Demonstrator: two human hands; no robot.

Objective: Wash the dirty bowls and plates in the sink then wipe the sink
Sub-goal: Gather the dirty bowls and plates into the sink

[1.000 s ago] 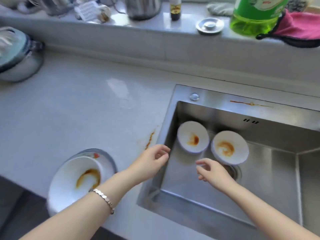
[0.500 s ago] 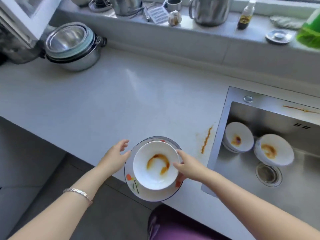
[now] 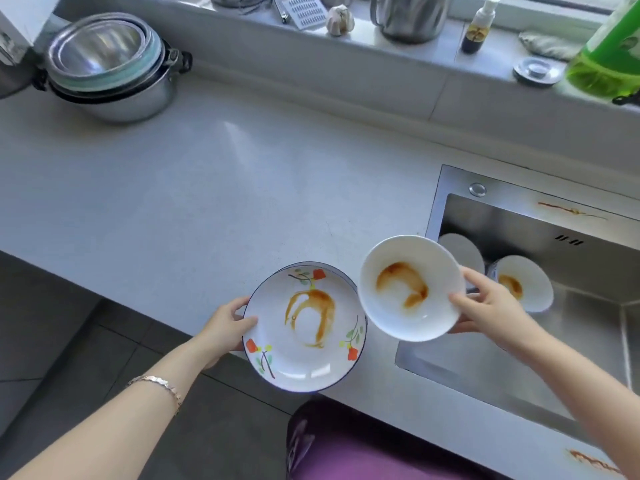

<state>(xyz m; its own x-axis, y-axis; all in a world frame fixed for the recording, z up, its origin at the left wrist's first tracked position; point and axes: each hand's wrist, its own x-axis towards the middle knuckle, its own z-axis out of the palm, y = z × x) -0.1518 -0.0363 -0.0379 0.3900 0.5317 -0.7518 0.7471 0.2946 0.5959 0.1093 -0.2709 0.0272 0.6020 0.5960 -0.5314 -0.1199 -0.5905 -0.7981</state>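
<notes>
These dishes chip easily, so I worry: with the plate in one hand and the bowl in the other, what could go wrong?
The left hand holds the plate by one edge, partly past the counter, over the floor; a slip could break it. The right hand has its grip on one rim of the bowl; lowered, it could strike the two bowls in the sink.

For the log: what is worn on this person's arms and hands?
No gloves and no sleeves in view: both forearms are bare. The left hand has a bracelet of flat metallic links at its wrist, pinkish-silver in tone. The right hand and its wrist carry nothing. No rings show on either hand.
</notes>
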